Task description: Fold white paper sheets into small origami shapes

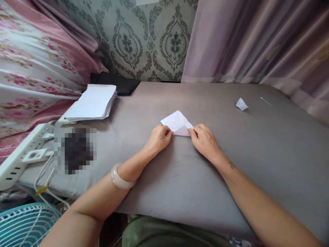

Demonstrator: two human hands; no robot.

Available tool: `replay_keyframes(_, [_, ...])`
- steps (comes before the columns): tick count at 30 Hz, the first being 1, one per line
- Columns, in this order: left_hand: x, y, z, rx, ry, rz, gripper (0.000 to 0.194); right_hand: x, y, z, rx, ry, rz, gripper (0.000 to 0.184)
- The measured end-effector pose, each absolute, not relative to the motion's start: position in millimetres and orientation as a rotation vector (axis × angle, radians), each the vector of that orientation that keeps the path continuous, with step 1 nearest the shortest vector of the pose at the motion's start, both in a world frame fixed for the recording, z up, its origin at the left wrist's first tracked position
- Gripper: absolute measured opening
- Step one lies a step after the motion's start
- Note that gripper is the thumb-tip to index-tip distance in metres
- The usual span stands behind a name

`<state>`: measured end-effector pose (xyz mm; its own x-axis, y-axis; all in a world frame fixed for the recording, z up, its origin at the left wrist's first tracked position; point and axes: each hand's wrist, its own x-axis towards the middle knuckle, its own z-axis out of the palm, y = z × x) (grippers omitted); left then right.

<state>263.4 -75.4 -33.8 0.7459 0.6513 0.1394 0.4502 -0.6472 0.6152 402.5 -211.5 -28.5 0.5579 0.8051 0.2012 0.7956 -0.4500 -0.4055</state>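
Note:
A folded sheet of white paper (177,120) is between my two hands, over the middle of the grey cloth-covered table (231,192). My left hand (159,138) pinches its lower left corner, thumb on top. The lower right corner is pinched by my right hand (204,140). A flap crosses the paper diagonally near the right hand. The fingers beneath the paper are hidden. Farther off to the right sits a small folded paper piece (241,104), apart from both hands.
A stack of white paper (94,102) lies at the back left, by a black flat item (123,83). A white power strip (24,154) with cables runs along the left edge. Below it stands a teal fan (28,223). A thin cotton swab (265,101) lies far right.

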Motion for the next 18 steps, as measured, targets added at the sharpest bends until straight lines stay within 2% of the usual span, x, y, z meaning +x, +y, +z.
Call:
replay_keyframes(10, [269.1,-76.3,-26.3,2.349,0.92,0.34,0.023,407.0,-203.6,-38.6,-2.382,-1.198,-0.071,0.03])
replay_keyframes(18, [271.3,-75.8,-26.2,2.38,0.953,0.312,0.019,407.6,-202.4,-38.9,-2.403,-1.201,-0.072,0.028])
